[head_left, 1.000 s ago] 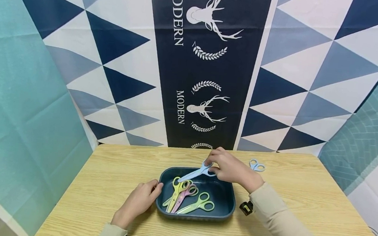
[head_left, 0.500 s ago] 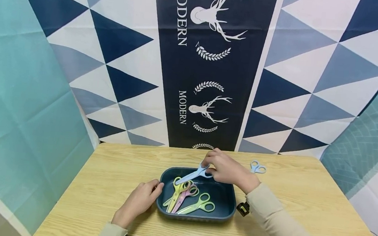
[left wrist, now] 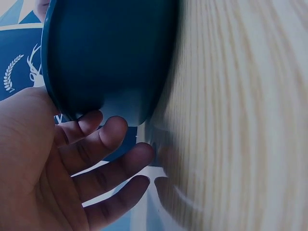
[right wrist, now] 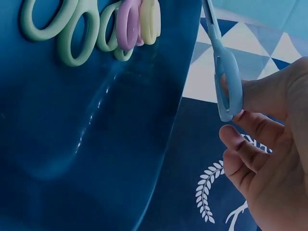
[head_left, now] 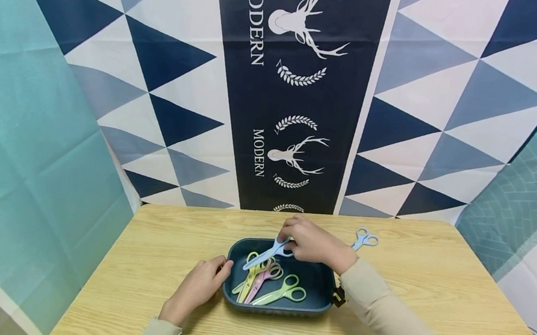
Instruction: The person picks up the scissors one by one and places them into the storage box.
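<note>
A dark teal plastic bin (head_left: 278,309) sits on the table. Thumb and finger of my right hand (head_left: 312,240) pinch a pair of light blue scissors (head_left: 265,256) by its handle loops, over the back of the bin, blades pointing down-left; the right wrist view shows these scissors (right wrist: 227,77) too. My left hand (head_left: 199,288) holds the bin's left rim, thumb over the edge and fingers outside against the wall (left wrist: 110,62). In the bin lie yellow scissors (head_left: 248,285), pink scissors (head_left: 256,285) and light green scissors (head_left: 280,292), with another green pair mostly hidden beneath.
A second pair of light blue scissors (head_left: 362,237) lies on the wooden table (head_left: 408,291) behind the right forearm, its blades partly hidden. A patterned cloth backdrop (head_left: 299,110) stands along the table's back edge, with a teal sheet (head_left: 45,138) to the left.
My right hand has carried the light blue scissors left and slightly toward me, lower over the bin. More of the scissors on the table now shows. The left hand stays in place.
</note>
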{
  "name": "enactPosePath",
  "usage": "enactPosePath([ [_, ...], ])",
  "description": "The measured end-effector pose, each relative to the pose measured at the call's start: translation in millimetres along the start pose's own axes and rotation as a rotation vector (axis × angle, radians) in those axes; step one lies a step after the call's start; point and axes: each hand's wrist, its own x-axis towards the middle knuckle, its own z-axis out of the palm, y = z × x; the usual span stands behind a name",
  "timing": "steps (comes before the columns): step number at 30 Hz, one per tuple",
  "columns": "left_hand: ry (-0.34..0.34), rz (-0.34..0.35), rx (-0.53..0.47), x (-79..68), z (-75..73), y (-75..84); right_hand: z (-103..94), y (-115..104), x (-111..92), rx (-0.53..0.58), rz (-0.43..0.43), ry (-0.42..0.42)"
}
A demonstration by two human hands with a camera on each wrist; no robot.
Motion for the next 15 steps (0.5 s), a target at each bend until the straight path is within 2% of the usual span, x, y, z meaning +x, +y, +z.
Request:
enactPosePath([
  [9, 0.003, 0.010, 0.006, -0.4, -0.5, 0.2, 8.6, -2.5, 6.7, -0.011, -0.050, -0.043],
  [15, 0.006, 0.013, 0.005, -0.5, -1.1, 0.9, 9.3, -8.0, 10.1, 0.018, -0.033, -0.097],
])
